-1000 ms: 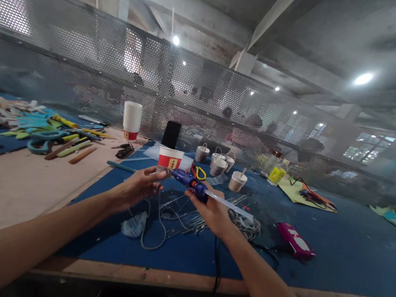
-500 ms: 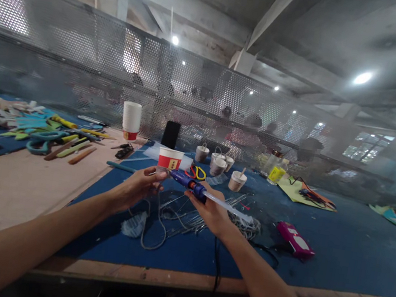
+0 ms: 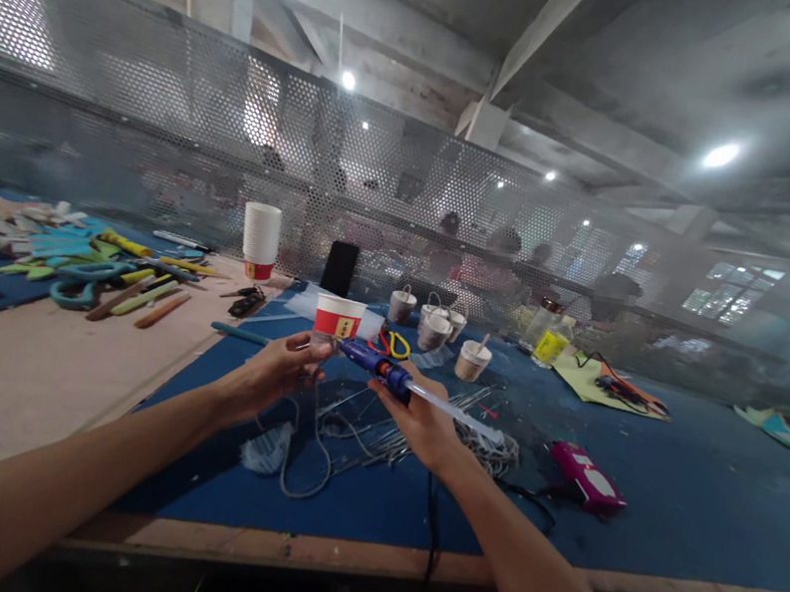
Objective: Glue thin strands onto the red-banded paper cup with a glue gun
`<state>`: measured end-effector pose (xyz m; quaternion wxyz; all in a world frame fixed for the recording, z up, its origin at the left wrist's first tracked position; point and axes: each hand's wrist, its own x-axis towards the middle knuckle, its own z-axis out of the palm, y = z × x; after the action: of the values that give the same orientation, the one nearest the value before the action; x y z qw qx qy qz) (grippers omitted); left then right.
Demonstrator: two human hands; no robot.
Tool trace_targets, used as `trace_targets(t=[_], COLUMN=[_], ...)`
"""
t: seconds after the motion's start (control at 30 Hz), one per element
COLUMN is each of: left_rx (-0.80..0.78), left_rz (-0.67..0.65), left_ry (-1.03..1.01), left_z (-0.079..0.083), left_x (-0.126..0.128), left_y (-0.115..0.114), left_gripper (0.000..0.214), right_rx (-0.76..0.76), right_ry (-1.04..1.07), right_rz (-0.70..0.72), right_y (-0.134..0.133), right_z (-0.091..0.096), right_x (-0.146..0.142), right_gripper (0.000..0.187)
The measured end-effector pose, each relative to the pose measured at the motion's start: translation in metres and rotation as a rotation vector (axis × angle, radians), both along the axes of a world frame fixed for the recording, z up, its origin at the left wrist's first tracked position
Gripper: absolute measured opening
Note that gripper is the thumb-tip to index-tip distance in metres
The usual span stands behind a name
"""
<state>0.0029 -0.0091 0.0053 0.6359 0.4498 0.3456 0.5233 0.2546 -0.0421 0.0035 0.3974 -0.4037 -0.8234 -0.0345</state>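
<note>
A red and white paper cup [image 3: 340,312] is held upright near its base by my left hand [image 3: 288,366], fingers closed around the lower part. My right hand [image 3: 424,417] grips a blue hot glue gun [image 3: 376,362], with a long clear glue stick [image 3: 455,411] poking out of its back end. The gun's nozzle points left, at or very close to the cup's lower side; whether it touches I cannot tell. Grey cord [image 3: 302,495] hangs below my left hand and loops over the blue mat. Under the gun lie several thin clear glue strands [image 3: 377,447].
Several cord-wrapped cups [image 3: 435,331] stand beyond the gun, near yellow-handled scissors [image 3: 399,344]. A stack of paper cups [image 3: 260,238] and a phone [image 3: 340,269] stand at the back. Teal scissors [image 3: 90,280] lie left; a magenta device [image 3: 588,478] and a yellow-labelled bottle [image 3: 551,345] are right.
Almost nothing differs. Both hands, the cup and the glue gun hold the same position, and the whole view has shifted very slightly.
</note>
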Motion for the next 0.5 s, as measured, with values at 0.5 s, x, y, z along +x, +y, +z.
trace_targets(t=[0.5], left_rx=[-0.001], left_rz=[0.017], left_ry=[-0.015], left_z=[0.0025], left_x=[0.001], left_y=[-0.0022], left_gripper=[0.036], right_rx=[0.013], right_ry=[-0.006], right_rz=[-0.025], right_y=[0.0002], right_z=[-0.0007], right_x=[0.0007], right_gripper=[0.027])
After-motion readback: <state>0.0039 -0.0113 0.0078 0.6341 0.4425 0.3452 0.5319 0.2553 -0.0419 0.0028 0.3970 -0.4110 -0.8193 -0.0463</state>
